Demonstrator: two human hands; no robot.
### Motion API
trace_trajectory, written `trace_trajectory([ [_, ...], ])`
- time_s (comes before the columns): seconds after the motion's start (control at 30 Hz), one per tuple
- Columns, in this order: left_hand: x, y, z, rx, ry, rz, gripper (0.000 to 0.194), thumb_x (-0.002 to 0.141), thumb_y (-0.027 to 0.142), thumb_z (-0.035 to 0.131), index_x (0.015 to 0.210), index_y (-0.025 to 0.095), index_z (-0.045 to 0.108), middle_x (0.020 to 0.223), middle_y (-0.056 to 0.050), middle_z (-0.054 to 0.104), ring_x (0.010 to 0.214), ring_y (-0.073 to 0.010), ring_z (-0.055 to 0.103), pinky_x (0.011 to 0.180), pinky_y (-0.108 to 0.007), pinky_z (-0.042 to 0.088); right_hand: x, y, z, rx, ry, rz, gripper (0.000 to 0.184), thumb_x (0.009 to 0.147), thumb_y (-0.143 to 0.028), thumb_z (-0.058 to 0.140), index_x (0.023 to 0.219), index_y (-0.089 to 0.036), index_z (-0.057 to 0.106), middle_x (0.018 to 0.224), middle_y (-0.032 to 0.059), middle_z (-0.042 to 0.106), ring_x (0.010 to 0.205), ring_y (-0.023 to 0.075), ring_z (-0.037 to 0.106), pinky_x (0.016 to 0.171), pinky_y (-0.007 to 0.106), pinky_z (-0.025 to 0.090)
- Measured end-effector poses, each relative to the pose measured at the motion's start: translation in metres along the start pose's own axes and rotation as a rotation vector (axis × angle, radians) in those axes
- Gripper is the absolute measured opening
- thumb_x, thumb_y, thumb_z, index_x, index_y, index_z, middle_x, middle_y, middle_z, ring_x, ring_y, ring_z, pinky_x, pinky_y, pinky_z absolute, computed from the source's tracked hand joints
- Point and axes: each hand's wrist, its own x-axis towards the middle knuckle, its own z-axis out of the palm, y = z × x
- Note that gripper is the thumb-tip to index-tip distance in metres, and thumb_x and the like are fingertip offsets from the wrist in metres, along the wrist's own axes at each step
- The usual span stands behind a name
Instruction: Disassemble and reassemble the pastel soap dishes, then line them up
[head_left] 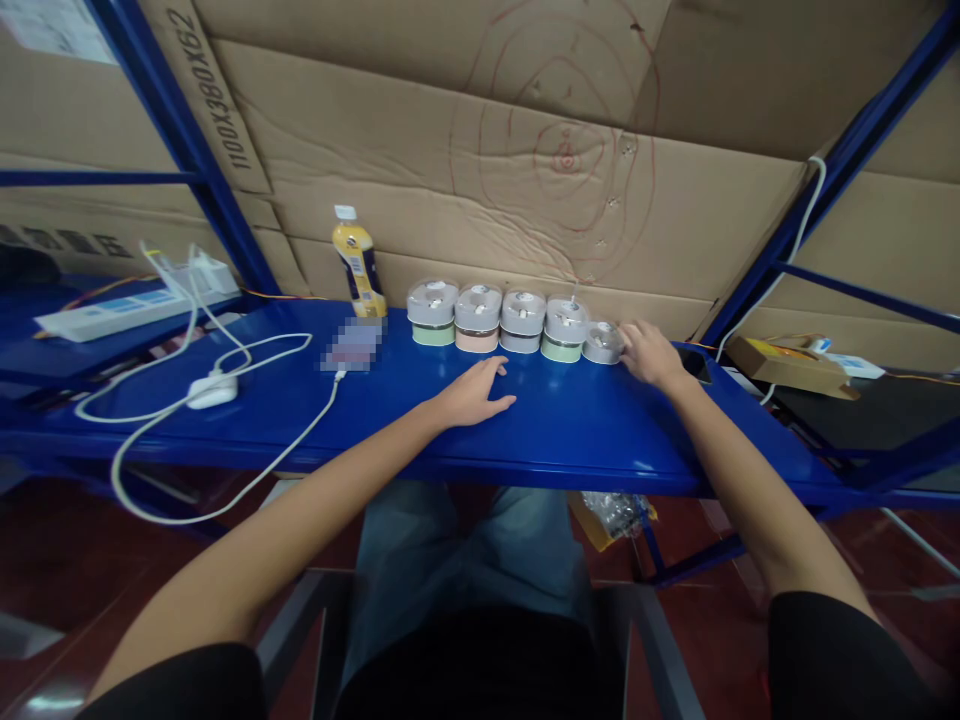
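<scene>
A row of small rounded clear-lidded cases lines the back of the blue table. From the left come stacks with a green lower case (433, 335), a pink one (477, 341), a grey one (520, 343) and another green one (561, 350). Grey-looking cases with small white items inside sit on top of these. At the row's right end stands a single grey case (602, 345), unstacked. My right hand (649, 354) has its fingers closed at this case's right side. My left hand (475, 393) rests on the table before the stacks, fingers apart, holding nothing.
A yellow drink bottle (360, 265) stands at back left, near a blurred-out object (352, 345) with a white cable (300, 437) plugged in. Left are a charger (212, 390) and a power strip (120, 315). A dark phone (694, 364) lies beyond my right wrist. Cardboard (390, 130) backs the table.
</scene>
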Motion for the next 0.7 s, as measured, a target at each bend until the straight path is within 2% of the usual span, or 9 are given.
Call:
trace_trajectory([
  [0.1,0.000,0.000,0.000,-0.006,0.007,0.000,0.072,0.097,0.056,0.067,0.154,0.018,0.048,0.145,-0.020,0.067,0.139,-0.0406,0.064,0.119,-0.059,0.051,0.003,-0.017,0.007,0.061,-0.062,-0.165,0.075,0.091,-0.018,0.061,0.165,-0.007,0.049,0.175,0.0244,0.044,0.162,0.0417,0.043,0.134,0.060,0.035],
  [0.2,-0.001,0.001,-0.001,-0.006,0.000,-0.002,0.071,0.097,0.056,0.067,0.154,0.018,0.048,0.145,-0.020,0.067,0.139,-0.0403,0.064,0.119,-0.058,0.051,-0.005,-0.024,0.006,0.097,-0.056,-0.164,0.074,0.091,-0.021,0.060,0.164,-0.008,0.051,0.171,0.0236,0.051,0.161,0.0412,0.046,0.132,0.059,0.039],
  [0.27,-0.001,0.003,-0.002,-0.005,-0.004,-0.008,0.070,0.097,0.055,0.066,0.154,0.018,0.048,0.146,-0.020,0.066,0.140,-0.0397,0.063,0.120,-0.057,0.050,-0.019,-0.023,-0.003,0.134,-0.031,-0.173,0.062,0.096,-0.030,0.060,0.156,-0.013,0.061,0.163,0.0219,0.060,0.154,0.0418,0.054,0.129,0.060,0.044],
  [0.33,-0.001,0.003,-0.001,-0.006,0.004,-0.013,0.069,0.097,0.053,0.067,0.153,0.018,0.049,0.146,-0.019,0.066,0.141,-0.0390,0.063,0.122,-0.056,0.050,-0.036,-0.023,-0.014,0.181,0.007,-0.145,0.050,0.102,-0.044,0.057,0.140,-0.016,0.072,0.148,0.0216,0.070,0.142,0.0417,0.064,0.123,0.059,0.050],
  [0.37,-0.001,0.003,-0.001,-0.006,0.007,-0.013,0.069,0.096,0.053,0.067,0.153,0.018,0.049,0.146,-0.019,0.067,0.142,-0.0390,0.063,0.122,-0.055,0.049,-0.045,-0.024,-0.020,0.197,0.035,-0.100,0.050,0.104,-0.052,0.055,0.134,-0.017,0.074,0.141,0.0217,0.073,0.137,0.0415,0.067,0.119,0.058,0.052],
  [0.47,-0.001,0.003,0.000,-0.007,0.010,-0.010,0.071,0.096,0.052,0.068,0.154,0.017,0.048,0.144,-0.020,0.067,0.141,-0.0395,0.064,0.122,-0.056,0.050,-0.061,-0.038,-0.030,0.181,0.053,0.137,0.069,0.101,-0.073,0.054,0.137,-0.016,0.071,0.136,0.0255,0.072,0.127,0.0448,0.071,0.107,0.057,0.058],
  [0.57,0.000,0.002,-0.001,-0.044,0.043,0.000,0.078,0.093,0.055,0.074,0.156,0.018,0.047,0.145,-0.020,0.067,0.139,-0.0401,0.065,0.120,-0.058,0.052,-0.064,-0.060,-0.031,0.136,-0.064,0.287,0.082,0.096,-0.079,0.059,0.146,-0.014,0.064,0.136,0.0294,0.071,0.121,0.0486,0.074,0.098,0.059,0.060],
  [0.63,-0.001,0.002,-0.002,-0.101,0.076,0.016,0.090,0.085,0.060,0.084,0.157,0.019,0.047,0.148,-0.021,0.066,0.140,-0.0415,0.065,0.120,-0.059,0.052,-0.062,-0.076,-0.029,0.153,-0.100,0.251,0.079,0.095,-0.075,0.063,0.146,-0.014,0.063,0.133,0.0283,0.072,0.118,0.0476,0.074,0.097,0.058,0.060],
  [0.7,-0.001,0.001,-0.004,-0.174,0.090,0.027,0.108,0.074,0.064,0.093,0.159,0.019,0.045,0.152,-0.022,0.064,0.142,-0.0438,0.064,0.120,-0.062,0.052,-0.057,-0.093,-0.027,0.233,-0.095,0.103,0.075,0.094,-0.070,0.068,0.144,-0.015,0.064,0.132,0.0267,0.072,0.118,0.0460,0.074,0.098,0.057,0.060],
])
